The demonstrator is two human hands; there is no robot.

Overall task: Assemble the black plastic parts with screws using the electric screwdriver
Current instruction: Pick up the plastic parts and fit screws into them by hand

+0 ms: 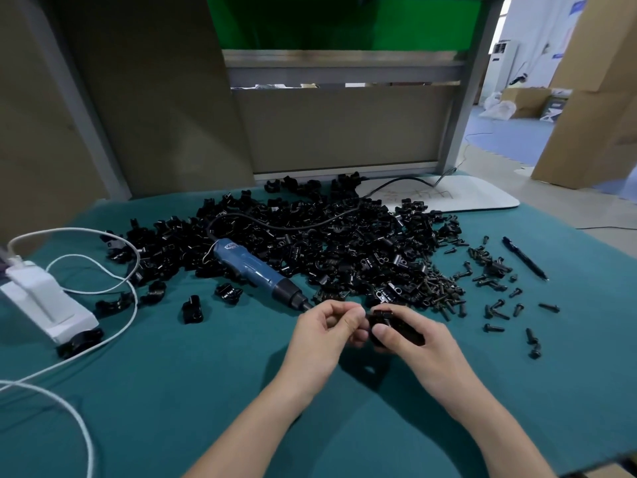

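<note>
A person is sitting at a surface (pixel 206 391) that is wearing a teal cloth, and both hands are meeting just above it, near the front middle. The right hand (pixel 418 343) is gripping a black plastic part (pixel 396 327), its fingers curling round it and the thumb pressing on top. The left hand (pixel 324 331) is pinching at the left end of the same part with curled fingers; whether a screw is sitting between them cannot be told. Just behind the hands, a blue electric screwdriver (pixel 255 267) is lying on its side with its tip pointing toward the left hand and its black cord trailing back over a wide heap of black parts (pixel 337 236). Screws (pixel 444 293) are spreading out to the right of the heap, and a black pen (pixel 524 258) is lying beyond them. A white board (pixel 475 198) is resting at the far right corner. At the left edge a white device (pixel 48 301) is standing with a white cable (pixel 103 291) looping around it. Behind the surface, brown panels (pixel 155 98) and a grey metal frame (pixel 344 69) are closing off the view, with a green sheet (pixel 344 22) showing above. To the right, tall cardboard boxes (pixel 593 98) are standing on a blue floor (pixel 510 139).
</note>
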